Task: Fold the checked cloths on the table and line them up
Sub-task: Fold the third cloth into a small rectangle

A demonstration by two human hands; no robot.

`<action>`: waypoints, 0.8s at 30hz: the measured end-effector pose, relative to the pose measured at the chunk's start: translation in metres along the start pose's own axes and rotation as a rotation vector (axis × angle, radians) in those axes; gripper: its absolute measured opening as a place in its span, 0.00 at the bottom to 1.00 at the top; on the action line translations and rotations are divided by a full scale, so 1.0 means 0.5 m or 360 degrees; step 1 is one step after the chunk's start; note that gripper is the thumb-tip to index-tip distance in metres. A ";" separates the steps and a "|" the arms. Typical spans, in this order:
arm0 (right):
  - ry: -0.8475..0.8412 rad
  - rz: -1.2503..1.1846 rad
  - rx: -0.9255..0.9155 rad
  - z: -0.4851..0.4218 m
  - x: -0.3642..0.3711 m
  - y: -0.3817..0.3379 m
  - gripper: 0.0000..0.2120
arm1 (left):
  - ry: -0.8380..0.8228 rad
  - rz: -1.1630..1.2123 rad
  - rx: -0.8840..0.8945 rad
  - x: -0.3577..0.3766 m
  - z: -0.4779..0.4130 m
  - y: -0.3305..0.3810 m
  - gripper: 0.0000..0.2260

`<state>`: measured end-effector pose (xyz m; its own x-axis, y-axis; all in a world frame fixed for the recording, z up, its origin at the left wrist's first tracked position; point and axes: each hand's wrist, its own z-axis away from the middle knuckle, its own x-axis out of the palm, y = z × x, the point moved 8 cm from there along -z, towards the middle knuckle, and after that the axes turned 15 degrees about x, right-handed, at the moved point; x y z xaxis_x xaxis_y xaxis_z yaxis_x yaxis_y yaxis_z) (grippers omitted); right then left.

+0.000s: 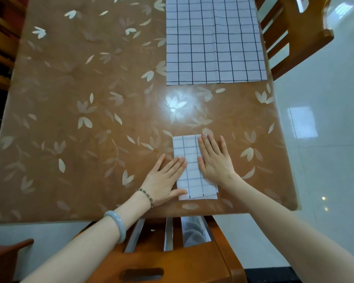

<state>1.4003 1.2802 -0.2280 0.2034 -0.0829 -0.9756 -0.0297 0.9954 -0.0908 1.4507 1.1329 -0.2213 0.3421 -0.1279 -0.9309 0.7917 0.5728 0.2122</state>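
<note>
A small folded white cloth with dark checks (189, 158) lies near the front edge of the table (80, 119). My left hand (165, 179) rests flat on its lower left part, fingers spread. On the cloth's right side my right hand (214, 159) presses flat, fingers reaching its far corner. A larger checked cloth (215, 39) lies spread out at the far right of the table, apart from both hands.
The table has a brown glossy cover with pale flower prints. A wooden chair (172, 258) stands against the near edge under my arms. Another wooden chair (294, 35) is at the far right, and more wooden furniture (0, 37) at the far left.
</note>
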 end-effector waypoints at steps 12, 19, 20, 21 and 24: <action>-0.0061 0.0003 0.0018 -0.009 -0.001 -0.004 0.32 | 0.0018 -0.0211 -0.0140 -0.041 -0.065 -0.107 0.36; -0.0110 0.0013 0.0024 -0.008 0.006 -0.002 0.32 | 0.0042 -0.0037 0.0042 0.027 0.016 0.015 0.37; -0.0114 0.0016 0.0023 -0.009 0.006 -0.002 0.32 | 0.0042 -0.0027 0.0072 0.035 0.026 0.030 0.36; -0.0117 0.0018 0.0023 -0.009 0.005 -0.002 0.32 | 0.0043 -0.0032 0.0112 0.041 0.035 0.040 0.36; -0.0127 0.0027 0.0019 -0.008 0.004 -0.004 0.32 | 0.0117 -0.0035 0.0202 0.030 0.045 0.040 0.35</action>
<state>1.3967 1.2777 -0.2307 0.2806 -0.0622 -0.9578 -0.0220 0.9972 -0.0712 1.4831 1.1244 -0.2244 0.2895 -0.0771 -0.9541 0.8580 0.4627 0.2229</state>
